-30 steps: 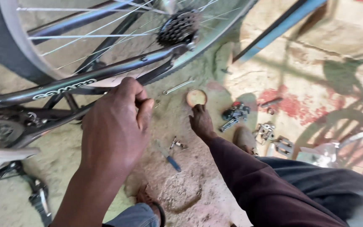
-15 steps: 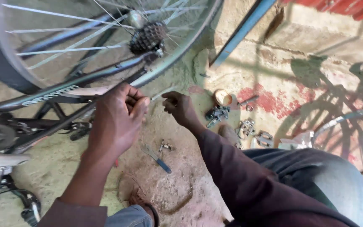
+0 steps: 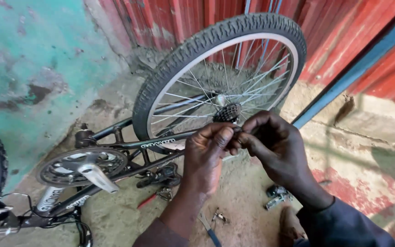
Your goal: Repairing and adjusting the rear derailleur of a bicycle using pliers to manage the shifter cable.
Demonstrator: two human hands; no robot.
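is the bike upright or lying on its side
On its side: the bike frame lies low along the ground, chainring facing up, rear wheel tilted.

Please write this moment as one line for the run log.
left hand: pinching small part | right hand: fingers meeting left | behind: rear wheel

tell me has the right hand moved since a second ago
Yes. The right hand was down by the ring and parts on the ground; it is now raised beside the wheel's sprocket, fingertips meeting the left hand.
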